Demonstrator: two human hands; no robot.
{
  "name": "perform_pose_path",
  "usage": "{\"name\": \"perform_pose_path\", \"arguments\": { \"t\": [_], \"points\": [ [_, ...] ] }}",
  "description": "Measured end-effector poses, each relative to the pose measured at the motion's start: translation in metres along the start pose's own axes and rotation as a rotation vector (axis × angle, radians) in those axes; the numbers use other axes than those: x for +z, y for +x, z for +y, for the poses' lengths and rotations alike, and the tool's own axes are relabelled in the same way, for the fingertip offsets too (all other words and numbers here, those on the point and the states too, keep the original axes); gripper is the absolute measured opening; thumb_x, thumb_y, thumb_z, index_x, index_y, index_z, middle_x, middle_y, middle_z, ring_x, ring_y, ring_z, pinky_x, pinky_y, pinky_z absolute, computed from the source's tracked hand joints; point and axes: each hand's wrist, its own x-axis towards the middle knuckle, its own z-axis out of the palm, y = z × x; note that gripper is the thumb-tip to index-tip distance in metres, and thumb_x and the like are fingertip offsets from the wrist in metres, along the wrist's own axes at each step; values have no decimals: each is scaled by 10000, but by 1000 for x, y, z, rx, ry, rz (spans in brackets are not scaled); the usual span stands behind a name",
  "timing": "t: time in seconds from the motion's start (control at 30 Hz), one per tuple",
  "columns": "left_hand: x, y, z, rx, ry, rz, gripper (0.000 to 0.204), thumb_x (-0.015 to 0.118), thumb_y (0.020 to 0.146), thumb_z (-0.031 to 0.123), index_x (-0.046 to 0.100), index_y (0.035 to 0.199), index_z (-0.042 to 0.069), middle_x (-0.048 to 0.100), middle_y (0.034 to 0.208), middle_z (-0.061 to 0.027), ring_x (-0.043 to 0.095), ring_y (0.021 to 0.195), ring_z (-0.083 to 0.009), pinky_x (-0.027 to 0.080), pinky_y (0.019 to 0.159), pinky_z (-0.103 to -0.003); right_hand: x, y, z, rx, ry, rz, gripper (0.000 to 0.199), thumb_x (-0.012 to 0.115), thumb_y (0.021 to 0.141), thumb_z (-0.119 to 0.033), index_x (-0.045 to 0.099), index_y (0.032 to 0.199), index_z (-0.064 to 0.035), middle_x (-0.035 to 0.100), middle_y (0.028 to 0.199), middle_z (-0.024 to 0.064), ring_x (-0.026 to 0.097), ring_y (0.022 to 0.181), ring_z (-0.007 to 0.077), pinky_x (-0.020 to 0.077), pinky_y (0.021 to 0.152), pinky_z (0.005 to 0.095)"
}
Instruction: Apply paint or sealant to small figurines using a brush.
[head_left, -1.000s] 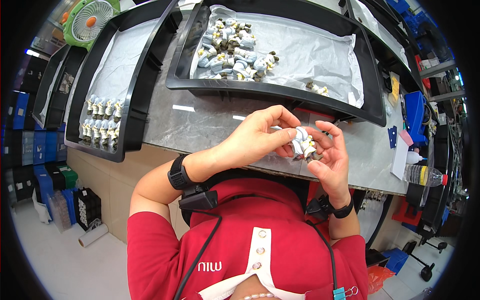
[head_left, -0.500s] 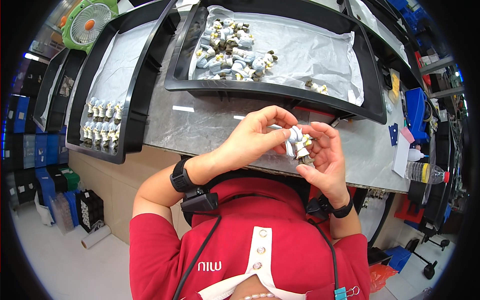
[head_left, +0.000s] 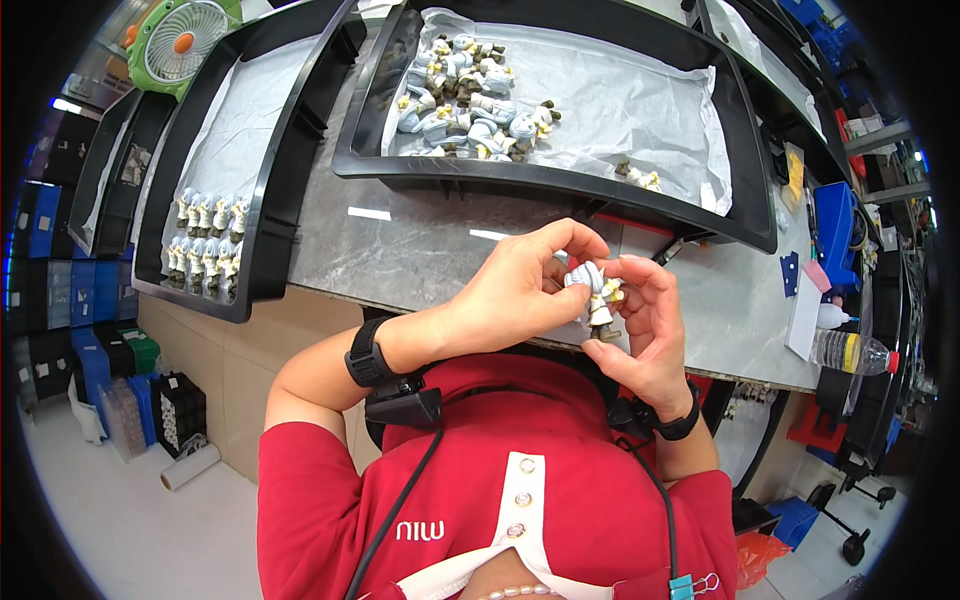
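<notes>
While your left hand [head_left: 535, 285] pinches the figurine [head_left: 601, 312] near the edge of the table [head_left: 420, 235] and your right hand [head_left: 652, 335] curls part-open around it, grip unclear, a loosened pinch could drop it.

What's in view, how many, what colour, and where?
Held figurine: 1, white, pale blue, yellow, brown, between the hands
Jumbled figurines: too overlapped to count, same colours, middle tray
Lined-up figurines: two rows, same colours, left tray
Middle tray: 1, black, on the table
Left tray: 1, black, beside it
Table: 1, grey, ahead
Fan: 1, green, upper left
Large bottle: 1, clear, right side
Paper roll: 1, white, left floor
Boxes: several, blue, left
Shelf items: uncountable, mixed colours, right
Shirt: 1, red, worn
Wristbands: 2, black, one per wrist
Left hand: 1, bare, pinching the figurine
Right hand: 1, bare, cupped around it
</notes>
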Motion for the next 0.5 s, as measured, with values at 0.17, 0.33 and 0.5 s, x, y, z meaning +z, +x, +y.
{"name": "perform_pose_path", "arguments": {
  "t": [0.17, 0.33, 0.5],
  "points": [
    [2, -1, 8, -21, -12, 2, 311, 514, 833, -6, 442, 1135, -27, 539, 1041, -85, 555, 903, -106, 480, 755, -251, 1, 2, -7, -24, 38, 5, 668, 677, 644, 42, 349, 1220, -39, 441, 1204, 89, 494, 1002, 136, 408, 822, 270],
    [3, -1, 2, 1, -61, -146, 403, 525, 857, 36, 413, 1242, -2, 541, 1106, -62, 516, 1005, -107, 464, 804, -257, -6, -6, -14, -79, -228, -75, 637, 668, 646, 13, 384, 1214, -29, 498, 1169, 114, 525, 1001, 173, 437, 815, 280],
    [1, -8, 59, 19, -66, -274, 456, 478, 853, -13, 359, 1293, -4, 530, 1120, -82, 543, 953, -97, 485, 745, -218, -13, 17, -75, -218, -343, -218, 625, 670, 626, 27, 419, 1196, -29, 541, 1132, 132, 578, 896, 191, 473, 756, 294]
  ]
}}
